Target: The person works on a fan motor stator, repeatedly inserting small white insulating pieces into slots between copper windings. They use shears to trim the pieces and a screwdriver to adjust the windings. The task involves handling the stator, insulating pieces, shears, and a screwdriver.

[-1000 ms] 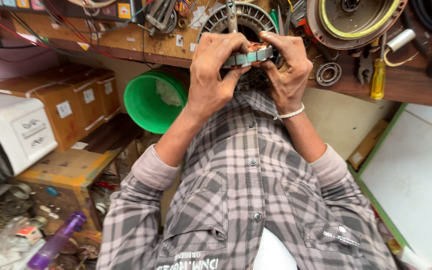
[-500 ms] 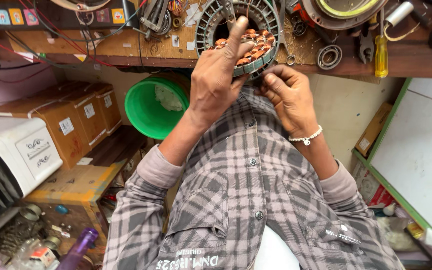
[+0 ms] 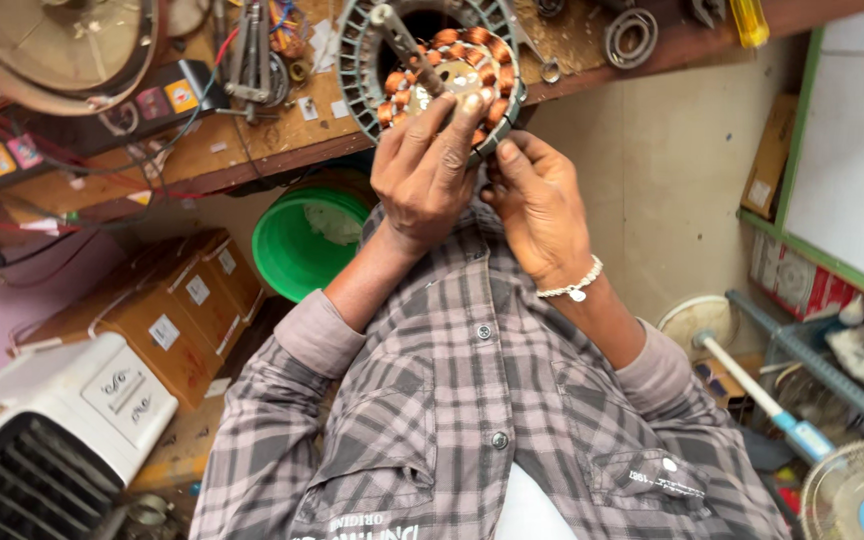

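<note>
Stator, top cut off, half hidden under left hand and right hand grips.

At the left of the frame, brown cardboard boxes stand in a row, each bearing a small white rectangular label. At the right edge, a red and white printed package sits low, with a flat brown carton leaning above it, a pale label on its side.

A green bucket sits just left of the hands. Brown cardboard boxes lie farther left, a yellow-handled screwdriver on the counter upper right.
</note>
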